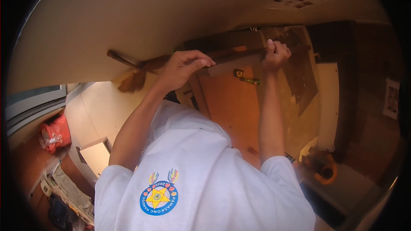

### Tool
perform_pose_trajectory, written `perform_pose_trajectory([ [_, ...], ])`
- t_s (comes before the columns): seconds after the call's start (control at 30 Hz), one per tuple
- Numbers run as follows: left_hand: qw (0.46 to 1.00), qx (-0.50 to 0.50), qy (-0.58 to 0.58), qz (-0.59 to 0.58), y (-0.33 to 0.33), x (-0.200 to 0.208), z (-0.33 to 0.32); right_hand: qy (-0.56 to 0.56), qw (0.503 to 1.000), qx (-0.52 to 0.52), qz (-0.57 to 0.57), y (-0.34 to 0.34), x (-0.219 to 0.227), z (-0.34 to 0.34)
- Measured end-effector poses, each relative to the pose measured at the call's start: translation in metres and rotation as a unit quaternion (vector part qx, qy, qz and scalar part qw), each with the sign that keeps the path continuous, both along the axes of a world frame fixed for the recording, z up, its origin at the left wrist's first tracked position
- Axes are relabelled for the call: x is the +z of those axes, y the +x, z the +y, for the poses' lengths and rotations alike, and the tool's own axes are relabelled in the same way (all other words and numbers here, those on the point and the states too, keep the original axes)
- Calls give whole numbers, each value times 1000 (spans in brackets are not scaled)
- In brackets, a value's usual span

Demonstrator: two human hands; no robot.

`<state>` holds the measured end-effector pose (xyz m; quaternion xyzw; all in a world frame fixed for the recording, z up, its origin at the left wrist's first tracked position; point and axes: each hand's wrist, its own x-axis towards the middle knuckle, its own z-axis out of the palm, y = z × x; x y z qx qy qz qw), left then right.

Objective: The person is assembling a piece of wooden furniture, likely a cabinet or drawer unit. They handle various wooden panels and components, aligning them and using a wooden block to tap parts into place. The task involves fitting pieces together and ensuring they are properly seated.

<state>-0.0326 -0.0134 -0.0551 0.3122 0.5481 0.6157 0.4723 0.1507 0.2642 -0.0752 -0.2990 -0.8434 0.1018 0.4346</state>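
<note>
While both arms reach up, the left hand (186,66) curls loosely against a dark wooden strip (231,53), and the right hand (275,54) grips it in a closed fist.

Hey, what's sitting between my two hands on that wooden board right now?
In the head view, between the left hand and the right hand runs the dark edge of the wooden board. A small yellow-and-green tool lies just below that stretch.

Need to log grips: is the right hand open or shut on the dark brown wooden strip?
Shut: the right hand is a fist, fingers curled around the dark brown wooden strip.
</note>
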Motion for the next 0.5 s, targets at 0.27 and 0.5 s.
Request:
perform_pose_trajectory([
  [0.27,1000,-5,27,-5,1,9,-3,-2,1000,-13,14,-6,6,-1],
  [0.5,1000,-5,22,-10,3,-1,-2,-1,1000,-13,6,-5,3,6],
])
